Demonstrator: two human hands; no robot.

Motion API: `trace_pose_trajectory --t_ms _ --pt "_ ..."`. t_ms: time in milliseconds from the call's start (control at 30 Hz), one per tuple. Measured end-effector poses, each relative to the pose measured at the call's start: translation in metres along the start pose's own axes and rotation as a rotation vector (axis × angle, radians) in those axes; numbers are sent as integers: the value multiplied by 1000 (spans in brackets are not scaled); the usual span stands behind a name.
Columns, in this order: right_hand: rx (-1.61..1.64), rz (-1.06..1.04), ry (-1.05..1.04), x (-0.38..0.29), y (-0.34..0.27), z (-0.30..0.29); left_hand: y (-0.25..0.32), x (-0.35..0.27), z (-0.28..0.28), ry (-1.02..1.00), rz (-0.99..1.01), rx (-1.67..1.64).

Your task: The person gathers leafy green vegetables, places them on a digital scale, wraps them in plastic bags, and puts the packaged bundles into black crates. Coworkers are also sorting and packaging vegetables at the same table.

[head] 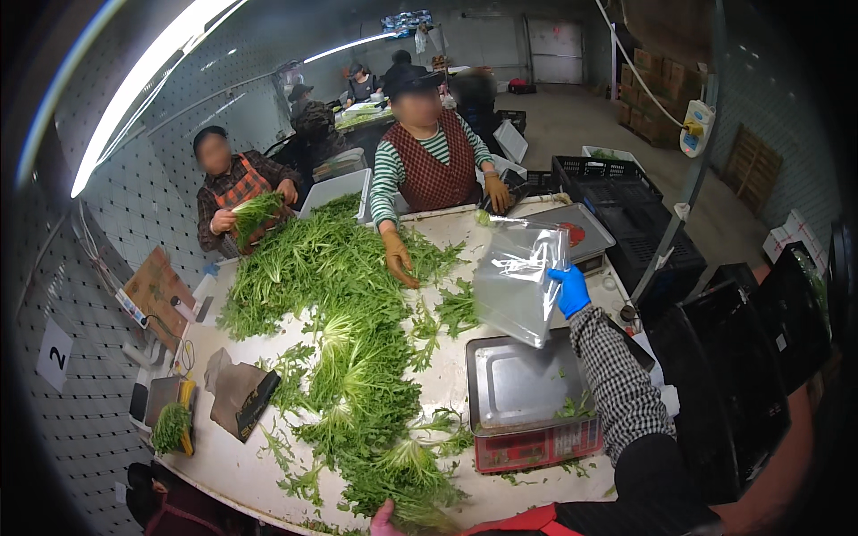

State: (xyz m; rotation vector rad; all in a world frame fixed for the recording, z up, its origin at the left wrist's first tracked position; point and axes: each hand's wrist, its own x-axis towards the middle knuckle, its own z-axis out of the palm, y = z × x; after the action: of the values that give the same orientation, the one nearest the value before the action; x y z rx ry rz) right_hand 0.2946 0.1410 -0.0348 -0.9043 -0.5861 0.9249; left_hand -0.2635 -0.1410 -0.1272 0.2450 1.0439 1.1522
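Note:
My right hand (570, 290), in a blue glove, grips the right edge of a stack of clear plastic bags (519, 278) above the table. Below the bags lies a red digital scale with a metal tray (526, 378), with leaf scraps on it. My left hand (385, 519) shows only in part at the bottom edge, against a bunch of frisée-like leafy greens (409, 469); whether it holds them cannot be told. A long heap of the same greens (322, 281) runs up the table to the far side.
Across the table (301, 499), one co-worker (429, 161) reaches toward the heap with a gloved hand; another (234, 187) holds a bunch of greens. A second scale (570, 228) stands at the far right, a third (164, 402) at the left. Black crates (623, 208) and a metal post (684, 201) stand at right.

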Motion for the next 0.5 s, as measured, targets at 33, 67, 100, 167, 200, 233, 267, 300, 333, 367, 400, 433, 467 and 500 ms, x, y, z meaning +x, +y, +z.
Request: trace_pose_trajectory --t_ms 33,67,100,167,200,233,267,300,333,367,400,433,467,500 --pt "-76 3 -2 13 -1 -19 1 1 5 -5 -10 16" --pt "-129 -15 32 25 2 -34 1 4 11 -9 -20 26" --pt "-147 -35 27 40 9 -64 3 9 17 -20 -38 44" --pt "-143 0 49 54 20 -67 6 7 21 1 -32 54" --pt "-165 31 40 60 24 -69 8 5 23 14 -30 59" --pt "-428 -1 79 68 28 -81 8 4 25 17 -31 64" --pt "-561 -56 115 76 32 -92 10 5 27 19 -32 68" --pt "-691 -105 141 81 39 -95 12 2 26 35 -28 64" --pt "-842 -202 188 90 43 -119 13 4 28 30 -33 69" --pt "-993 -304 235 100 45 -146 15 7 31 22 -39 71" --pt "-1072 -330 286 105 48 -154 17 5 31 30 -34 72" --pt "-1097 -294 301 109 47 -157 18 3 30 39 -23 67" --pt "-1090 -320 314 112 45 -161 20 0 30 45 -17 63" --pt "-1080 -343 322 114 43 -158 21 -4 29 56 -7 59"
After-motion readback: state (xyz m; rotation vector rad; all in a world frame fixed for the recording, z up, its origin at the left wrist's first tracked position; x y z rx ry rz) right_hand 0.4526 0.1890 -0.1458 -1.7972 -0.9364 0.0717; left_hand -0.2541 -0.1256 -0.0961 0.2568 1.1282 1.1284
